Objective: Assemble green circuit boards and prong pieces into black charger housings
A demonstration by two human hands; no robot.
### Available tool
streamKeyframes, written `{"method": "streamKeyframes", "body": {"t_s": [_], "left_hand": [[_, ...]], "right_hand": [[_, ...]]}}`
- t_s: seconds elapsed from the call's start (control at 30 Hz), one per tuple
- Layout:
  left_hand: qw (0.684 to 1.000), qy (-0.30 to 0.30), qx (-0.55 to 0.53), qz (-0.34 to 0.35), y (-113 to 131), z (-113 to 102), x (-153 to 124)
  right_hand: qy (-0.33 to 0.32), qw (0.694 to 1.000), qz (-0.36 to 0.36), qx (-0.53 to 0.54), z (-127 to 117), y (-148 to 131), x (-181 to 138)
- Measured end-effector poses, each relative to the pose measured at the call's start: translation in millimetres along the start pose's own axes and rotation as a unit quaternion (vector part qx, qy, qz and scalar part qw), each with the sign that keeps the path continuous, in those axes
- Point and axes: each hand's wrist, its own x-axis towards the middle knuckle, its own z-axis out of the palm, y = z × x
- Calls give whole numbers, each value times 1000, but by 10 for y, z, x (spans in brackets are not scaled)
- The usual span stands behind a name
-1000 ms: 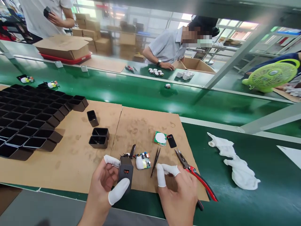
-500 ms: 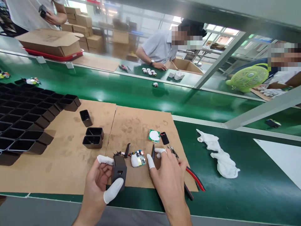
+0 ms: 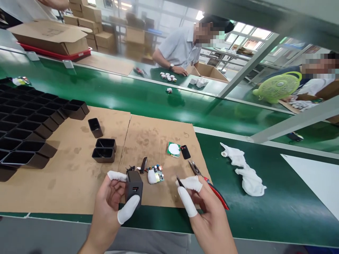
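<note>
My left hand [image 3: 113,197] is closed around a black plastic charger housing [image 3: 134,188] with a slot in its near face, gripped between thumb and fingers wearing white finger cots. Between the thumb and index finger of my right hand [image 3: 201,204] is a pair of dark tweezers [image 3: 179,181], mostly hidden by the fingers, its tip pointing up and away. A circuit board [image 3: 156,174] with a white lump on it lies just beyond, between both hands. Red-and-black pliers [image 3: 212,185] rest beside my right hand, partly covered by it.
A green board with a white disc [image 3: 174,149] lies near a small black plate [image 3: 185,152]. Black open cases [image 3: 103,154] stand left, with rows more [image 3: 31,123] beyond. White cloth [image 3: 250,178] lies right. Across the green belt [image 3: 119,93], a person [image 3: 180,49] sits near a green fan [image 3: 280,86].
My right hand has picked the tweezers up off the cardboard and moved right and nearer to me. My left hand keeps the housing, tilted slightly differently. The small part on the belt has shifted left.
</note>
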Motion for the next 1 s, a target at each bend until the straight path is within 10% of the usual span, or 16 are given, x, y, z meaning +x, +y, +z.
{"method": "streamKeyframes", "body": {"t_s": [0.33, 1.0], "left_hand": [[996, -24, 54, 72, -141, -120, -13], [968, 79, 101, 214, -147, 99, -184]], "right_hand": [[-66, 994, -78, -37, -54, -457, -93], [-102, 973, -146, -148, 144, -507, -28]]}}
